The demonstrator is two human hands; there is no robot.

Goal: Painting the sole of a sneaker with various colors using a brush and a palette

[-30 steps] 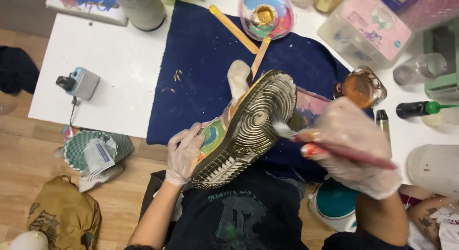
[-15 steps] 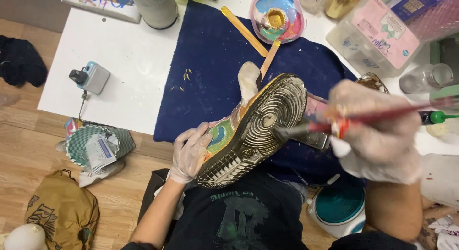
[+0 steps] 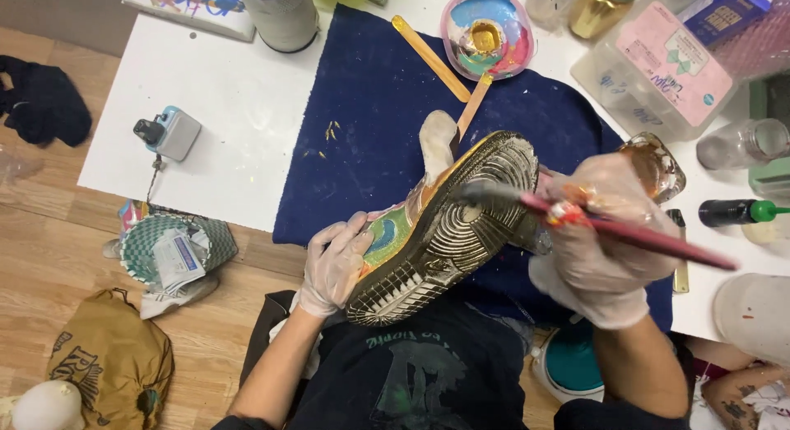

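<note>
A white counter (image 3: pixel 239 109) carries a dark blue cloth (image 3: pixel 370 125) spread under the work, seemingly to catch stray paint. Over it, near the counter's front edge, a shoe (image 3: pixel 444 232) is tipped sole up so its ridged, gold-coated tread faces the person. The gloved left hand (image 3: pixel 333 265) wraps the shoe's painted side, its grip closed on the shoe to steady it at that angle. The gloved right hand (image 3: pixel 605 232) has its grip closed on a red-handled brush (image 3: pixel 625 232), whose bristles rest on the sole near the toe. A small paint dish (image 3: pixel 487 33) with gold in its well sits at the cloth's far edge, within reach, with two wooden sticks (image 3: pixel 432 58) lying beside it
</note>
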